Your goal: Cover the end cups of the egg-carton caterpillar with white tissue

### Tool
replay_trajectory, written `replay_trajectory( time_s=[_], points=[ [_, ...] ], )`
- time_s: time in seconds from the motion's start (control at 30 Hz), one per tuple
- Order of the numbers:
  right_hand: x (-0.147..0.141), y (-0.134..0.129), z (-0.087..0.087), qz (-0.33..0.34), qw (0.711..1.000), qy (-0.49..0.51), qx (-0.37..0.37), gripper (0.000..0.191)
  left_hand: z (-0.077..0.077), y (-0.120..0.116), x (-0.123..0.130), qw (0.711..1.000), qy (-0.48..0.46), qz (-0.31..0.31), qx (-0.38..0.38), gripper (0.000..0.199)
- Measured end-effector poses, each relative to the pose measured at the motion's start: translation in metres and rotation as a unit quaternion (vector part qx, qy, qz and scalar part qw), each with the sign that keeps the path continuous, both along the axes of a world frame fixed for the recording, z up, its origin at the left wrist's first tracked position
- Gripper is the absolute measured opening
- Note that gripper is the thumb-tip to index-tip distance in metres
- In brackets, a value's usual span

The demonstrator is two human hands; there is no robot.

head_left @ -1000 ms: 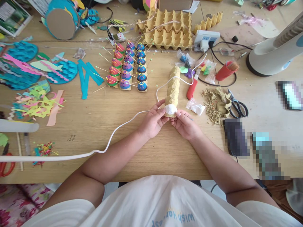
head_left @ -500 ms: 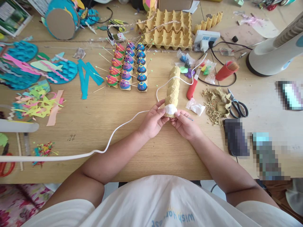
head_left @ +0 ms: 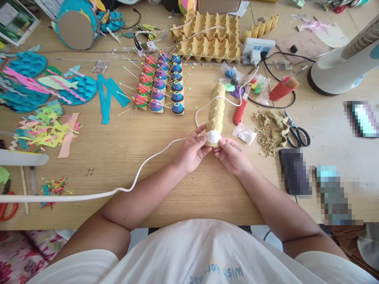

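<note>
A tan strip cut from an egg carton points away from me, its near cup covered on top by a smooth white patch of what looks like clay. My left hand grips the near end from the left, thumb against the white patch. From the right, my right hand pinches the same end, its thumb at the patch's edge. A thin bluish tip, too small to name, pokes out by the right fingers. A white cord runs across the strip.
Three rows of painted egg-cup caterpillars stand ahead to the left. Right of the strip lie a red-handled knife, a small plastic bag, carton scraps and black scissors. Egg trays and a power strip sit behind.
</note>
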State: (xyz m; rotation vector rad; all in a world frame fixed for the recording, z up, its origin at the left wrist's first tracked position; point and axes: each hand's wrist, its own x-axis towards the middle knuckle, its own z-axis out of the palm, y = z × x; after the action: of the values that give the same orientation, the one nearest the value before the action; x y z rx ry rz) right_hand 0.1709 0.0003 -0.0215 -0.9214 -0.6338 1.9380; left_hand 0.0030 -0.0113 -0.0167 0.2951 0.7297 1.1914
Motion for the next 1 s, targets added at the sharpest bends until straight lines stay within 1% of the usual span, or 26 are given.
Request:
replay_trajectory(
  time_s=[0.17,0.33,0.53,0.73,0.9,1.0],
  points=[
    [-0.0001,0.0005,0.0008,0.003,1.0,0.001,0.004,0.043,0.0015,0.0002,0.0006,1.0,0.001,0.001,-0.002,0.052],
    [0.0007,0.0008,0.0007,0.01,1.0,0.004,0.011,0.04,0.0033,-0.0001,0.0009,1.0,0.003,0.003,-0.005,0.051],
    [0.0003,0.001,0.001,0.014,1.0,0.013,0.007,0.041,0.0027,-0.0008,0.0006,1.0,-0.007,0.0,0.014,0.053],
    [0.0017,0.0005,-0.0007,0.016,1.0,0.004,0.016,0.038,0.0019,0.0,0.0008,1.0,0.0,0.001,0.007,0.051],
    [0.0012,0.0003,-0.002,0.013,1.0,0.0,0.003,0.033,0.0018,-0.0002,0.0004,1.0,0.006,-0.011,0.014,0.055],
    [0.0006,0.0001,-0.0021,0.012,1.0,0.015,-0.006,0.034,0.003,-0.0004,0.0003,1.0,0.005,-0.018,0.016,0.05]
  ],
)
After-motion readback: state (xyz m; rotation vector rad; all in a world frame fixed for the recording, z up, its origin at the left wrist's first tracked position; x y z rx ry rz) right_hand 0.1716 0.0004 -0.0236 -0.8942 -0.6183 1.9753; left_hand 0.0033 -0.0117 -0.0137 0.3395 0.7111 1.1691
